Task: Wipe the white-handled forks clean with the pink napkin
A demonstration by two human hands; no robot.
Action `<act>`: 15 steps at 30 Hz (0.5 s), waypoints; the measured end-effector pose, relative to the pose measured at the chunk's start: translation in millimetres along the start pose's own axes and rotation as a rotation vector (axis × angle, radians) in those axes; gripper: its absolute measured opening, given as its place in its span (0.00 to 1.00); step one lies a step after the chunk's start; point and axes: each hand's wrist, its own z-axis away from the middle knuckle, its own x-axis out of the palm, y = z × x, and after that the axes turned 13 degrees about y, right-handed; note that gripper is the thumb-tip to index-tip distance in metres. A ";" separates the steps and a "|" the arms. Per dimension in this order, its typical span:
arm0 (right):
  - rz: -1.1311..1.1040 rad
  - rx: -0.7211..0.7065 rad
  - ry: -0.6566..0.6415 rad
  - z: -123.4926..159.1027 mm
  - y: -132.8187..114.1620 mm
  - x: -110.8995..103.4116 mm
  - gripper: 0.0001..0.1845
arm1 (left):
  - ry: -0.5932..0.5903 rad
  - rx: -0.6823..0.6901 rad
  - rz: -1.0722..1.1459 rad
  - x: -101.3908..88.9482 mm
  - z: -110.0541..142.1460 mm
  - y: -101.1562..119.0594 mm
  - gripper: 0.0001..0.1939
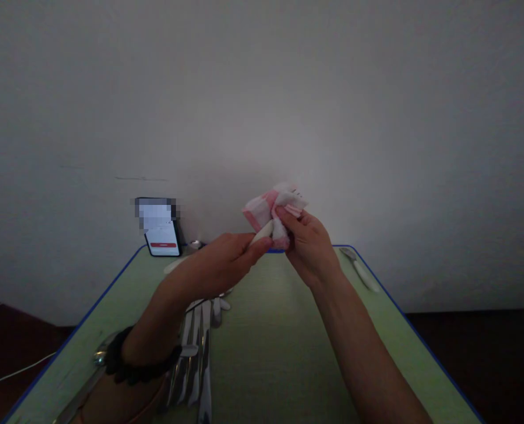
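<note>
My left hand (220, 265) is closed round the white handle of a utensil (262, 232), held above the green table (262, 341). My right hand (308, 244) grips a crumpled pink and white cloth (268, 212), bunched round the far end of that utensil. Both hands meet over the far middle of the table. The utensil's working end is hidden inside the cloth.
Several metal utensils (197, 347) lie side by side under my left forearm. A single white-handled utensil (361, 270) rests near the far right edge. A phone (160, 228) with a lit screen leans against the white wall. A white cable (14, 374) runs along the dark floor at left.
</note>
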 end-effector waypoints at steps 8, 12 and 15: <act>0.014 -0.001 0.064 -4.4 -7.2 -7.3 0.08 | 0.004 -0.013 0.042 -1.9 4.4 2.4 0.21; 0.026 -0.065 0.070 -8.8 -12.0 -19.3 0.08 | 0.028 -0.039 0.119 -11.0 11.0 -0.9 0.19; 0.134 -0.120 0.028 -12.1 -14.2 -29.9 0.08 | 0.058 -0.021 0.073 -18.6 13.3 -5.9 0.18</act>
